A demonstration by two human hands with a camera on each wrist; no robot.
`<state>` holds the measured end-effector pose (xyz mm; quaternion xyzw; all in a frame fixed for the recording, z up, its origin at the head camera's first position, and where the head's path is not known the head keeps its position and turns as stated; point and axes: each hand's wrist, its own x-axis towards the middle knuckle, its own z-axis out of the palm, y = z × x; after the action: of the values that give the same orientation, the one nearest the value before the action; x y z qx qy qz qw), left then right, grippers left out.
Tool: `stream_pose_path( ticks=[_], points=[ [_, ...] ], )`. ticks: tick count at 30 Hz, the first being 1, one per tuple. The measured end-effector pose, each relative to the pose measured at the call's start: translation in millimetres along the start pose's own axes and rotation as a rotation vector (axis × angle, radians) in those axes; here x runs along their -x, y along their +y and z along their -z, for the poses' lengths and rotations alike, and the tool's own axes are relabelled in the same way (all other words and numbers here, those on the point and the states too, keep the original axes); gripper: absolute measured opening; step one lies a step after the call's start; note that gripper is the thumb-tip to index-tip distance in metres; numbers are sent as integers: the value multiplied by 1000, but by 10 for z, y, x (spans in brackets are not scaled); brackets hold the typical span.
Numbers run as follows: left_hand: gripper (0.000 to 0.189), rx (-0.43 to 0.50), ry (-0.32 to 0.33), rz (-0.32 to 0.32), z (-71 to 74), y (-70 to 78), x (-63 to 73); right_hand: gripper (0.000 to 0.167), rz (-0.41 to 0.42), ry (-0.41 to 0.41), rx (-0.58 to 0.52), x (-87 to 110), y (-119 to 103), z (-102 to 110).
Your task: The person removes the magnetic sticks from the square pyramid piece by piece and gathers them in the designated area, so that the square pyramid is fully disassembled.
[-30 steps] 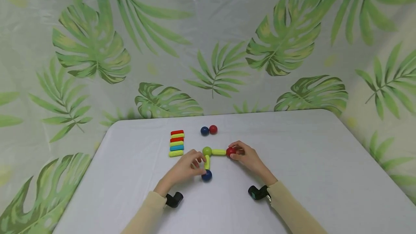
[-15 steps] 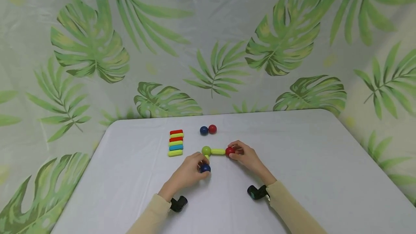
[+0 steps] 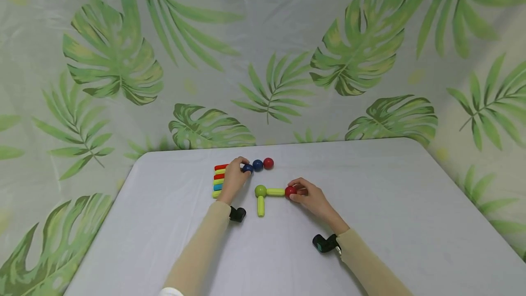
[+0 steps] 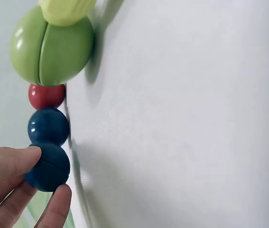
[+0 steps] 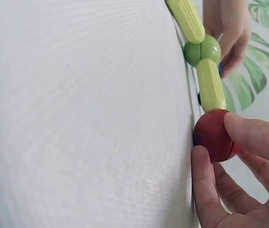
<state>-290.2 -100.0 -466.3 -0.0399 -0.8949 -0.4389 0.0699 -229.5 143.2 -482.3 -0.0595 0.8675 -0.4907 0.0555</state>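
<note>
My left hand [image 3: 234,178] pinches a dark blue ball [image 4: 49,167] at the back of the table, right beside a second blue ball [image 3: 257,165] and a red ball [image 3: 268,163] in a row. Closer to me, a green ball [image 3: 260,191] joins two yellow-green rods: one rod [image 3: 260,207] points toward me with a bare end, the other rod [image 3: 276,192] runs right to a red ball [image 5: 214,135]. My right hand [image 3: 312,200] holds that red ball between thumb and fingers, low over the white surface.
Several coloured rods [image 3: 218,177] lie stacked in a column at the left, partly hidden by my left hand. A white cloth covers the table [image 3: 370,186]; behind it hangs a leaf-patterned curtain [image 3: 271,58].
My left hand gripped the blue ball at the near rod's end, took it off and carried it back beside the other blue ball. My right hand has stayed on the red ball.
</note>
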Motion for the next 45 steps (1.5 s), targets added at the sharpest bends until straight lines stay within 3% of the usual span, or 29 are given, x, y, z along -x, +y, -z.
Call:
stream_pose_path(
  ticks=[5,9,14,18,21,25,29,34,37,41,45],
  points=[
    [27,-33,21,11,-41,-38,-83,27,-2,-2,-6,-12,-2,-18],
    [33,-63,20,-20,-14,-44,-41,27,-9,1,3,-13,-1,-28],
    [33,-90,0,-100,34,49,235,28,-18,5,15,-5,0,-21],
    [31,-117,-137,-135,-4,142,581,29,-14,5,23,-6,10,-12],
    [37,-194,-229,-162,-67,174,755,29,-19,7,25,-7,16,-5],
    [38,-244,-241,-194,-118,177,806,28,-20,4,17,-10,12,0],
    [32,-197,-271,-195,-95,145,795,28,-15,-3,1,-15,-2,-11],
    [31,-77,-314,-181,65,69,801,28,-10,-6,-3,-22,3,-36],
    [27,-41,-253,-162,259,10,799,28,-3,-10,-1,-25,12,-40],
    [24,-119,-165,-156,514,-116,769,28,-11,6,9,-28,23,-27],
    [23,-243,-153,-173,652,-250,729,28,-12,11,13,-30,39,-19]
  ],
)
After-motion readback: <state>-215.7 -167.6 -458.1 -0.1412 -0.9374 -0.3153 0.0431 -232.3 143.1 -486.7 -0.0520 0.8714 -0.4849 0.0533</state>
